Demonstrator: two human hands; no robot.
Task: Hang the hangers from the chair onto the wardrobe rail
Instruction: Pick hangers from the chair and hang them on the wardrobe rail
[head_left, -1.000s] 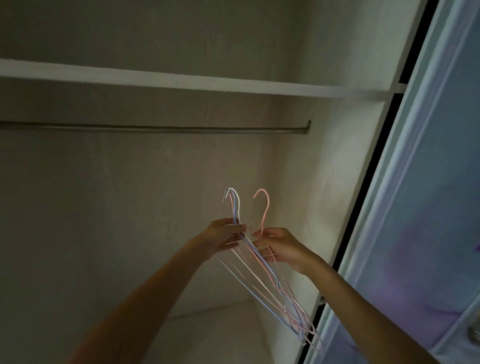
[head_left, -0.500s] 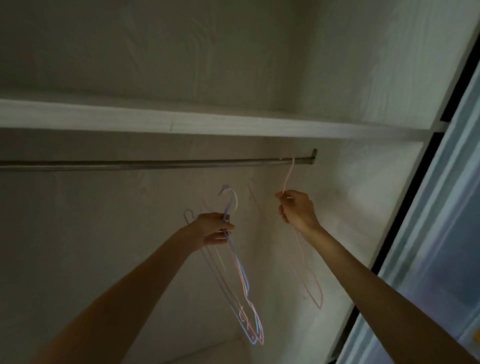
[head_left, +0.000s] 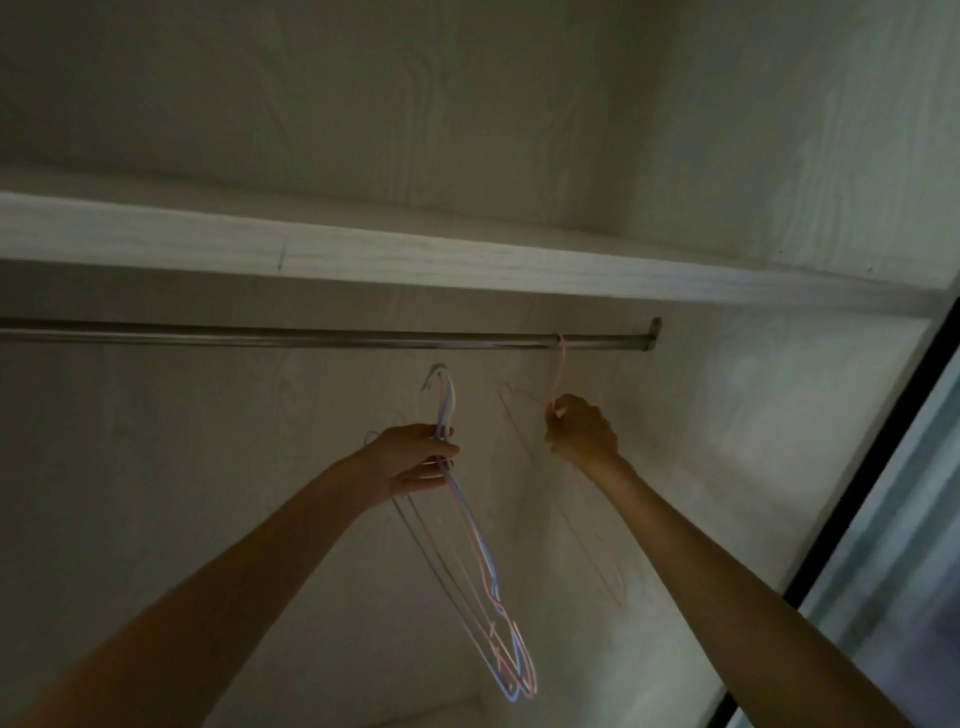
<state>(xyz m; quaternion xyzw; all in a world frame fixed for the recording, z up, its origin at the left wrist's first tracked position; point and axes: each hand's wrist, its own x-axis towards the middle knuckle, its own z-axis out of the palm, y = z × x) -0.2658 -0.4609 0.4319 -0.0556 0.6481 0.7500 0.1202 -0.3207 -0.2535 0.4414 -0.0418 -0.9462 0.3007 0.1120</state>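
Right hand pinches the neck of a pink wire hanger, fingers curled round it just below the hook. Left hand grips a bunch of wire hangers by their necks, blue, pink and pale ones, hooks sticking up above the fist, bodies dangling down and to the right.

Progress: the pink hanger's hook sits over the wardrobe rail near its right-end bracket, so the first one looks hung or all but hung; the hand has not let go. No other hanger on the rail as far as the view shows. The whole left-hand bunch is left to hang; exact count hard to tell, several at least. Chair not in view, so can't tell if more wait there. Task early stage, by my read.

Versus earlier frames: a second ago both hands were together low down, right hand pulling the pink hanger off the bunch. Half a second ago the right hand had lifted it to the rail. Now the hook is over the rail, left hand roughly where it was. Shelf above the rail sits lower in frame, camera tilted up.
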